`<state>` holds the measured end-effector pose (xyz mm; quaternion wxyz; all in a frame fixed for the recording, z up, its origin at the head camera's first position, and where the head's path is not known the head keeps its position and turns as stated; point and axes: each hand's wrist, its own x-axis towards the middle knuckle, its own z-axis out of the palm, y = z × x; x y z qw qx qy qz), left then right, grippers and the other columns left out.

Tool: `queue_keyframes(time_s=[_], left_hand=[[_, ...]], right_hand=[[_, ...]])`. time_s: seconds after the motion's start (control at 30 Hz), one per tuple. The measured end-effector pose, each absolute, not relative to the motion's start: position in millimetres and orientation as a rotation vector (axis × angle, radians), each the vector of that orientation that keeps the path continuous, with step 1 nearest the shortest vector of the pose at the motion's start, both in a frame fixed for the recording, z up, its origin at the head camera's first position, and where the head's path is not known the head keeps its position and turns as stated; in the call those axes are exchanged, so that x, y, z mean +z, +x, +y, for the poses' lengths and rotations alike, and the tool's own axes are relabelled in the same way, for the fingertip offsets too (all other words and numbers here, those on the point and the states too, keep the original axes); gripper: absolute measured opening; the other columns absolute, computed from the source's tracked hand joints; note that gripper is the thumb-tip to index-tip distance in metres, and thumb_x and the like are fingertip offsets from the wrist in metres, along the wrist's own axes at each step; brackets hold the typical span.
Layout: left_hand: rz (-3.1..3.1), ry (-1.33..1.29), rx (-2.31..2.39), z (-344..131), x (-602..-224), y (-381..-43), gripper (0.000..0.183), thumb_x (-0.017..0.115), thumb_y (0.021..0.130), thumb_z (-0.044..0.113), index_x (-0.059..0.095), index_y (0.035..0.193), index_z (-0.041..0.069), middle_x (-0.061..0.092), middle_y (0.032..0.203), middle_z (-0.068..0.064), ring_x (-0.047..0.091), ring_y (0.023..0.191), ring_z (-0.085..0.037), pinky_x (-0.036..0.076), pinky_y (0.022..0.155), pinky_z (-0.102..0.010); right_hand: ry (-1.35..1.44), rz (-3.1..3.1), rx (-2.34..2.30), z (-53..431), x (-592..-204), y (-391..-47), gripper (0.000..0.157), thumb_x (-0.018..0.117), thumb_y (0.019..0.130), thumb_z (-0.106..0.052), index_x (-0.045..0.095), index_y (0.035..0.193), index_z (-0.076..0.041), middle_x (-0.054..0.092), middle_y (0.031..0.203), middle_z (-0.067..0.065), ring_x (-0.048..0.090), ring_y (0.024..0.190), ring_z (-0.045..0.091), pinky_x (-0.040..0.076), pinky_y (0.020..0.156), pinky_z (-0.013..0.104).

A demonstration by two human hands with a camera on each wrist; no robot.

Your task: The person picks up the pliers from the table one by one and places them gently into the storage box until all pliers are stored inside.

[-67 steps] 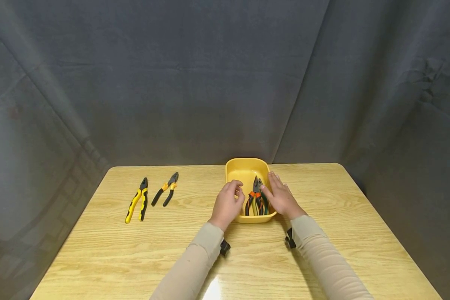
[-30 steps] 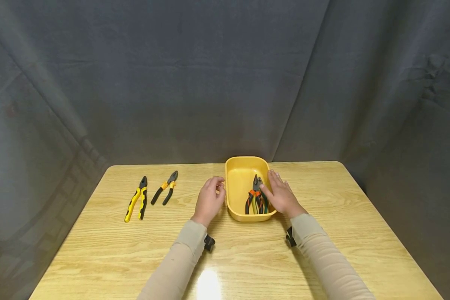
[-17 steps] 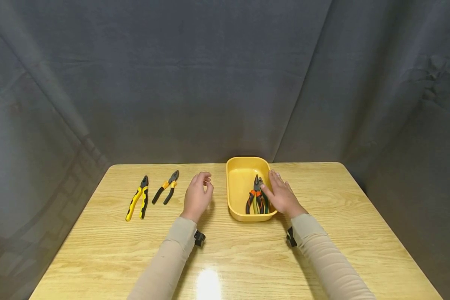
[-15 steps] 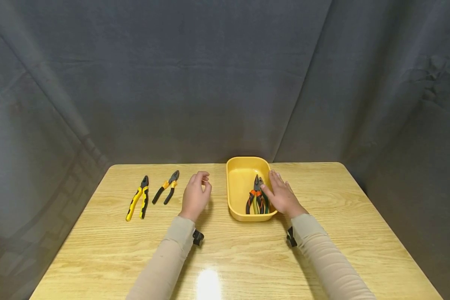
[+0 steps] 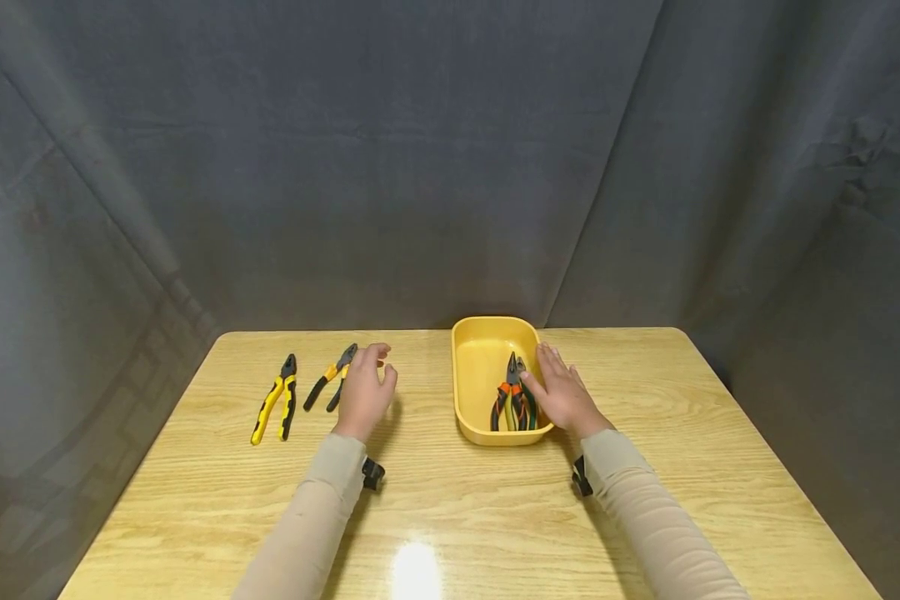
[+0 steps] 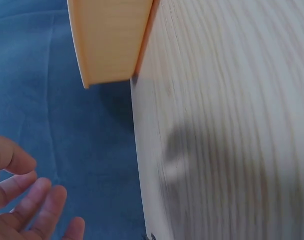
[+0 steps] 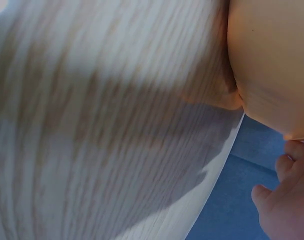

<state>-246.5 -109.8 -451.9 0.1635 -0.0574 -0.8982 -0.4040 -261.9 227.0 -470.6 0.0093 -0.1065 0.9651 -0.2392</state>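
Note:
My left hand [image 5: 366,392] hovers over the table beside the smaller combination pliers [image 5: 319,390], holding nothing; its fingers are loosely bent and cover part of the yellow-and-black handles. Further left lie larger yellow-and-black combination pliers [image 5: 272,398]. My right hand [image 5: 564,396] rests on the right rim of a yellow plastic tray [image 5: 476,392], fingers straight along the side and thumb over the inside. Needle-nose pliers [image 5: 512,372] with orange-and-black handles lie in the tray, next to green-handled pliers [image 5: 532,408] partly hidden by the thumb. In the left wrist view, the left fingers [image 6: 50,207] are spread apart.
The wooden table [image 5: 465,517] ends at the back against a grey curtain [image 5: 390,208], which also hangs at both sides. The tray stands near the table's back edge. A wrist camera [image 5: 372,474] sits below my left hand.
My left hand has moved left from above the tray, across the table, to beside the smaller combination pliers. The right hand, the tray and the pliers stay where they were.

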Motion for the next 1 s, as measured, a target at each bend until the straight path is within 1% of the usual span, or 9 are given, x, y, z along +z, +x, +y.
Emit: queue_keyframes(time_s=[0.17, 0.4, 0.67, 0.9, 1.0], left_hand=[[-2.593, -0.120, -1.113, -119.7, -454.3, -248.5, 0.037, 0.054, 0.101, 0.010, 0.054, 0.137, 0.000, 0.055, 0.130, -0.022, 0.057, 0.116, -0.038, 0.052, 0.091, -0.050], [-2.603, -0.068, -1.079, -130.6, -455.1, -250.4, 0.037, 0.055, 0.100, 0.010, 0.055, 0.136, -0.001, 0.056, 0.130, -0.024, 0.058, 0.116, -0.040, 0.053, 0.089, -0.052], [-2.648, -0.014, -1.089, -145.9, -459.4, -250.4, 0.041, 0.053, 0.101, 0.013, 0.054, 0.139, -0.003, 0.051, 0.138, -0.026, 0.053, 0.123, -0.043, 0.049, 0.098, -0.054], [-2.691, 0.057, -1.069, -158.8, -463.0, -252.1, 0.043, 0.050, 0.102, 0.014, 0.049, 0.142, -0.004, 0.046, 0.141, -0.028, 0.046, 0.126, -0.045, 0.049, 0.089, -0.055], [-2.708, 0.087, -1.057, -162.6, -462.0, -252.3, 0.044, 0.050, 0.102, 0.014, 0.048, 0.142, -0.004, 0.044, 0.142, -0.029, 0.044, 0.125, -0.047, 0.048, 0.087, -0.056]], right_hand=[[-0.338, 3.024, -0.745, 227.4, -470.8, -261.7, 0.073, 0.032, 0.110, -0.046, 0.009, 0.160, 0.002, 0.010, 0.167, 0.022, 0.008, 0.154, 0.041, 0.007, 0.121, 0.063], [-0.339, 3.037, -0.736, 226.6, -470.6, -262.0, 0.073, 0.034, 0.110, -0.044, 0.010, 0.160, 0.004, 0.010, 0.167, 0.023, 0.008, 0.153, 0.042, 0.007, 0.120, 0.064], [-0.330, 3.036, -0.752, 223.7, -472.9, -260.7, 0.073, 0.033, 0.110, -0.045, 0.010, 0.160, 0.002, 0.010, 0.167, 0.022, 0.009, 0.154, 0.041, 0.008, 0.121, 0.063], [-0.337, 3.041, -0.762, 222.4, -473.4, -260.3, 0.072, 0.033, 0.110, -0.045, 0.011, 0.160, 0.002, 0.010, 0.167, 0.021, 0.009, 0.154, 0.040, 0.008, 0.121, 0.063], [-0.335, 3.038, -0.771, 221.9, -472.1, -259.6, 0.072, 0.034, 0.110, -0.045, 0.011, 0.160, 0.002, 0.011, 0.167, 0.021, 0.009, 0.154, 0.040, 0.008, 0.121, 0.062]])
